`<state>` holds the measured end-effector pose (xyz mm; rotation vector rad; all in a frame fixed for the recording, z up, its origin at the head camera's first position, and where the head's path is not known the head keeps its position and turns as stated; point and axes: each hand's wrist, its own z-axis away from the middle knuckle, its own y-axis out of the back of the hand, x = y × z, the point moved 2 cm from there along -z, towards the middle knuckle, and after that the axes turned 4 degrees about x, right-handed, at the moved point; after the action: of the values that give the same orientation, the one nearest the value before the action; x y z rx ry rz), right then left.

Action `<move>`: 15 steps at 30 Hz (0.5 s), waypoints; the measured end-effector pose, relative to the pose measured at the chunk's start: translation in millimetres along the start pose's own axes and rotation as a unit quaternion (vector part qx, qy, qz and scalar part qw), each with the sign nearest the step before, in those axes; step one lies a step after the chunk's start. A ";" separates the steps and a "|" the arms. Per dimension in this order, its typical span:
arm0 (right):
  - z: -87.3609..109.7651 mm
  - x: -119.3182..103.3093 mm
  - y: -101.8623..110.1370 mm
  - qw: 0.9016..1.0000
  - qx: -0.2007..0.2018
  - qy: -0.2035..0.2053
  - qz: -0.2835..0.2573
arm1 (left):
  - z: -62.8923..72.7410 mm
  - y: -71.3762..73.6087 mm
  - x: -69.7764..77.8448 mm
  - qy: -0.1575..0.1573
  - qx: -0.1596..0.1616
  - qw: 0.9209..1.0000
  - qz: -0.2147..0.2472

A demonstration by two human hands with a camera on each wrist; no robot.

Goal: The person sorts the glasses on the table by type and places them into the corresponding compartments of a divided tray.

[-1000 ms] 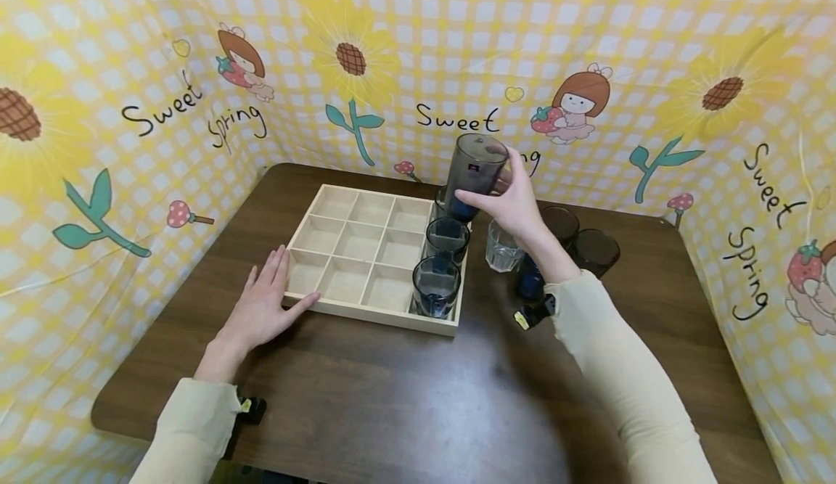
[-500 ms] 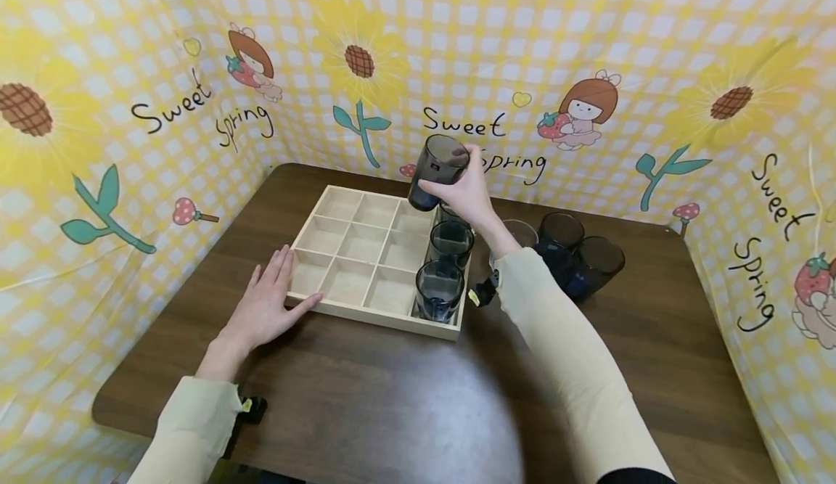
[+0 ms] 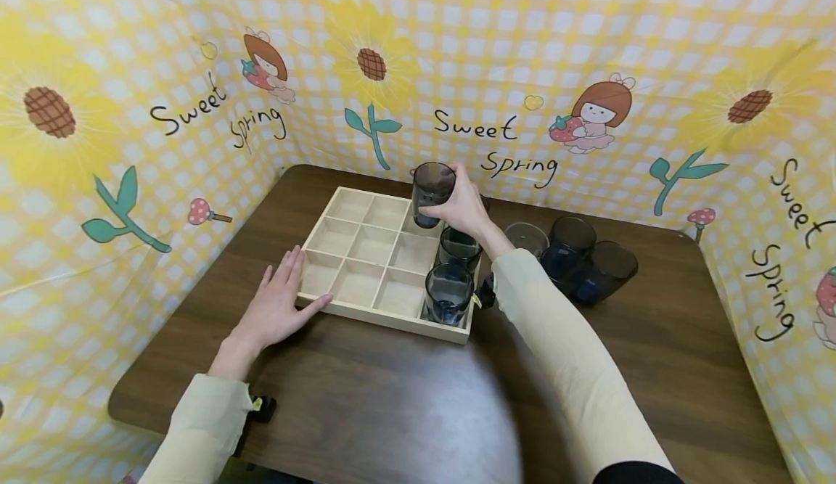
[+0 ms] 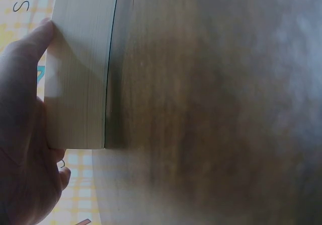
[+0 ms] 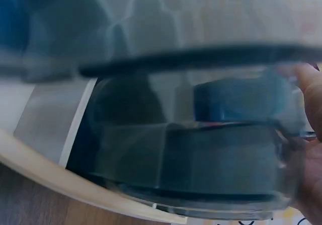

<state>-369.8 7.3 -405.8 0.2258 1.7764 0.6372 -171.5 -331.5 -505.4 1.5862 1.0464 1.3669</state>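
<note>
My right hand (image 3: 467, 210) grips a dark tinted drinking glass (image 3: 431, 188) over the back row of a pale wooden compartment tray (image 3: 385, 318), in the third column. Whether its base touches the compartment floor cannot be made out. Two more dark glasses stand in the right column, one in the front compartment (image 3: 448, 297) and one in the middle (image 3: 460, 246); the right hand mostly hides another behind them. My left hand (image 3: 277, 308) rests at the tray's front left corner, fingers along the side, thumb on the front wall (image 4: 80, 84). Tinted glass (image 5: 201, 154) fills much of the right wrist view.
Right of the tray, on the brown wooden table (image 3: 366, 397), stand a clear glass (image 3: 525, 234) and several dark glasses (image 3: 607, 272), partly covered by the right forearm. A yellow checked cloth (image 3: 418, 48) hangs around the table's back and sides.
My right hand has carried the dark glass leftward from above the right column, then lowered it at the back of the third column. The left hand stays on the tray corner.
</note>
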 end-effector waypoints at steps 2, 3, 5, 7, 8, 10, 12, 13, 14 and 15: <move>-0.5 5.4 -1.7 1.000 -0.003 -0.004 0.022 | -0.4 -3.1 0.6 0.000 -0.002 1.000 0.000; -0.2 6.6 -2.3 0.999 -0.003 -0.003 0.034 | -0.7 -4.3 0.8 -0.001 -0.002 1.000 -0.001; -0.4 8.5 -3.4 0.998 0.002 0.003 0.057 | -1.0 -5.2 1.6 -0.003 -0.001 1.000 -0.001; -1.5 9.5 -4.9 0.997 0.006 0.010 0.075 | -0.9 -4.9 2.1 -0.004 0.003 1.000 -0.003; -2.2 9.6 -5.7 0.997 0.008 0.013 0.082 | -0.8 -4.4 2.2 -0.004 0.003 1.000 -0.003; -3.2 8.4 -7.3 0.996 0.009 0.017 0.090 | -0.3 -2.8 2.3 -0.003 0.004 1.000 -0.003; -4.9 8.0 -9.7 0.995 0.003 0.017 0.103 | 0.2 -1.4 1.7 -0.003 0.003 1.000 -0.004; -5.6 7.4 -11.0 0.993 -0.001 0.018 0.114 | 0.5 -0.6 1.3 -0.002 0.003 1.000 -0.006; -6.3 7.0 -12.4 0.992 -0.006 0.020 0.126 | 0.8 0.0 0.9 -0.002 0.004 1.000 -0.006; -7.2 6.7 -13.8 0.990 -0.010 0.022 0.139 | 1.1 0.7 0.6 -0.002 0.005 1.000 -0.006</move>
<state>-376.3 -3.3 -417.3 0.4539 1.7946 0.8641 -170.4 -331.3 -504.7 1.5860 1.0604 1.3517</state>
